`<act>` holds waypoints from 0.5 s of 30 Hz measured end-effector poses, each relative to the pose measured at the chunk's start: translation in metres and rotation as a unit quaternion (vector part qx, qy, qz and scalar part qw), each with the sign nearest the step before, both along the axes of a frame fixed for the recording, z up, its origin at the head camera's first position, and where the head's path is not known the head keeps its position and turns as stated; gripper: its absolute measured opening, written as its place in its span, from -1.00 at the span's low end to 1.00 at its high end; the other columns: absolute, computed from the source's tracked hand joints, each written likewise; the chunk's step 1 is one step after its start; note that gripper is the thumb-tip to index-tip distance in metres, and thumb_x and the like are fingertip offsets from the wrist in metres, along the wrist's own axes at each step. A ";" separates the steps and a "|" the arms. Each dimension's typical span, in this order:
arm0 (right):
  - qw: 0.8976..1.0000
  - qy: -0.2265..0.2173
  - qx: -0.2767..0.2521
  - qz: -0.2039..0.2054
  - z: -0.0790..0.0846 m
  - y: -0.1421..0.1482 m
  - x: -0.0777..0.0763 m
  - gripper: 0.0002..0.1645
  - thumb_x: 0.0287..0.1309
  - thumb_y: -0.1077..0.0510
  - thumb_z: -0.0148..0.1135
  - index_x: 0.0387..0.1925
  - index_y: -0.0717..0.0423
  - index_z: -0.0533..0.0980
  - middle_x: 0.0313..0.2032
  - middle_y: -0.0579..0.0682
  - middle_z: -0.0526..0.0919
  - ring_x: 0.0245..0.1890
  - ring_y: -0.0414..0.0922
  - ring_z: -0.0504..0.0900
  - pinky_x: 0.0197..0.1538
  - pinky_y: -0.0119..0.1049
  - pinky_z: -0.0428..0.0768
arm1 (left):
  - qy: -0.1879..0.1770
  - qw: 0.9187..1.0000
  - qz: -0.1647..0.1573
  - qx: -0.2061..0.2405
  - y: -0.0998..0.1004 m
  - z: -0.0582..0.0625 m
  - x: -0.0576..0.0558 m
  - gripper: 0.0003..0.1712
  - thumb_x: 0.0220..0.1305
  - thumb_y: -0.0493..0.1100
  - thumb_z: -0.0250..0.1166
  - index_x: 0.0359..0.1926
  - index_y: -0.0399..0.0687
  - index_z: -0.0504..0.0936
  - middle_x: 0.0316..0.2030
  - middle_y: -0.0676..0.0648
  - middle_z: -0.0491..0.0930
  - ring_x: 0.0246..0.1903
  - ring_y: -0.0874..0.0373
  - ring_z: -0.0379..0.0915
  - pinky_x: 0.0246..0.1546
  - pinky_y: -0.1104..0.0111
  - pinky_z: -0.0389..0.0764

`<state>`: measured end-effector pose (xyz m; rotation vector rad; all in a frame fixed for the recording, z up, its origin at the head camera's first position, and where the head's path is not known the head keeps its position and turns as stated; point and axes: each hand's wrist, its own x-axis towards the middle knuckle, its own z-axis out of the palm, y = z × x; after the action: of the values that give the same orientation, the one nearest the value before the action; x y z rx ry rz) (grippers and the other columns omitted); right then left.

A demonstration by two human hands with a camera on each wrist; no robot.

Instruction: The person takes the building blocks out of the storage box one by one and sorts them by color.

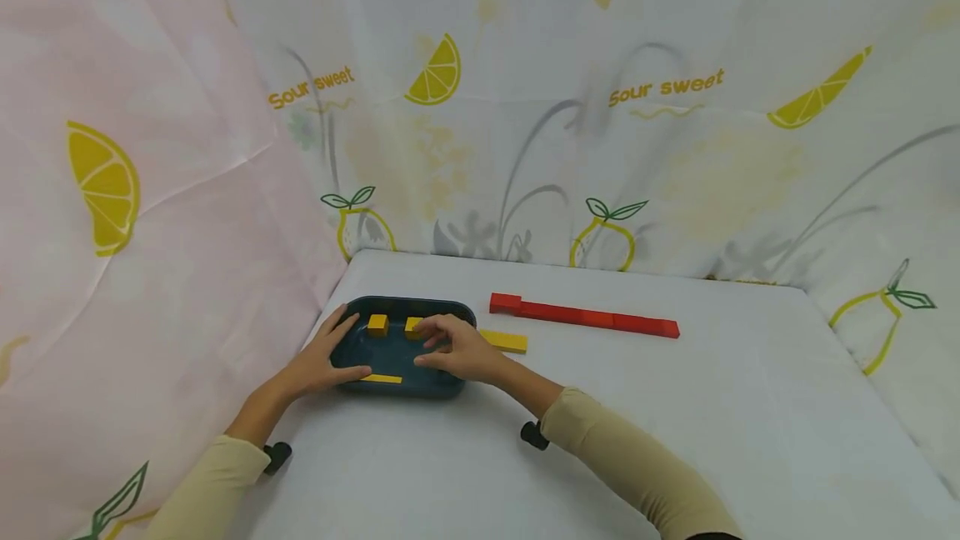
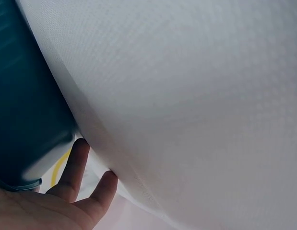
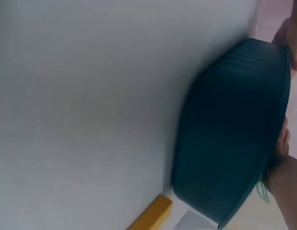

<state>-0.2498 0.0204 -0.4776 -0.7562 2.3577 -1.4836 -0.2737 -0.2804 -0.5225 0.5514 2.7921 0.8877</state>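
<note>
A dark teal tray point(image 1: 405, 390) stands on the white table, with two yellow cubes inside, the left one point(image 1: 378, 325) and the right one point(image 1: 412, 327). Along its front inner side a thin yellow strip point(image 1: 384, 378) shows. My left hand point(image 1: 318, 365) rests spread at the tray's left end, thumb over the front rim. In the left wrist view two fingers point(image 2: 76, 165) lie beside the tray wall. Over the tray's right part hovers my right hand point(image 1: 457, 348), fingers loosely bent and thumb apart, fingertips close to the right cube. I see nothing held in it.
A yellow bar point(image 1: 506, 342) lies just right of the tray, partly behind my right hand. Farther back, a long row of red blocks point(image 1: 596, 318) has a thicker block at its left end. Lemon-printed cloth point(image 1: 517, 148) hangs behind the table and at its sides.
</note>
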 end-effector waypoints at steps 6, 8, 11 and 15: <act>0.999 -0.015 0.035 -0.016 -0.015 -0.028 -0.003 -0.44 0.15 0.10 0.43 0.18 0.08 0.50 0.15 0.17 0.53 0.04 -0.11 0.63 0.02 -0.48 0.61 | 0.010 1.000 -0.005 -0.001 -0.002 -0.001 0.001 0.22 0.08 0.25 0.43 0.56 -0.11 -0.02 0.56 -0.27 -0.29 0.46 -0.43 -0.17 0.27 -0.44 0.07; 0.998 -0.009 0.060 -0.008 -0.019 -0.035 -0.005 -0.41 0.14 0.07 0.43 0.19 0.09 0.49 0.13 0.15 0.53 0.02 -0.15 0.64 0.03 -0.47 0.61 | 0.011 1.000 -0.006 0.000 -0.002 -0.001 0.001 0.22 0.08 0.26 0.43 0.56 -0.12 -0.02 0.56 -0.27 -0.29 0.46 -0.43 -0.17 0.27 -0.43 0.08; 0.995 -0.006 0.103 0.004 -0.023 -0.041 -0.009 -0.36 0.12 0.02 0.45 0.21 0.08 0.48 0.13 0.08 0.56 -0.03 -0.23 0.63 0.04 -0.46 0.60 | 0.010 1.000 -0.005 0.003 -0.002 0.000 0.001 0.22 0.08 0.25 0.43 0.56 -0.12 -0.02 0.56 -0.28 -0.29 0.46 -0.43 -0.18 0.27 -0.43 0.09; 0.990 -0.020 0.139 0.000 -0.025 -0.046 -0.013 -0.40 0.09 0.02 0.47 0.17 0.03 0.52 0.07 0.01 0.63 -0.09 -0.27 0.62 0.03 -0.43 0.61 | 0.008 1.000 -0.006 0.004 -0.001 0.002 0.000 0.22 0.09 0.23 0.44 0.56 -0.11 -0.03 0.56 -0.26 -0.30 0.46 -0.42 -0.18 0.27 -0.42 0.09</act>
<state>-0.2624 -0.0251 -0.5030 -0.6493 2.4609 -1.1246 -0.2737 -0.2813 -0.5210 0.5781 2.7978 0.8961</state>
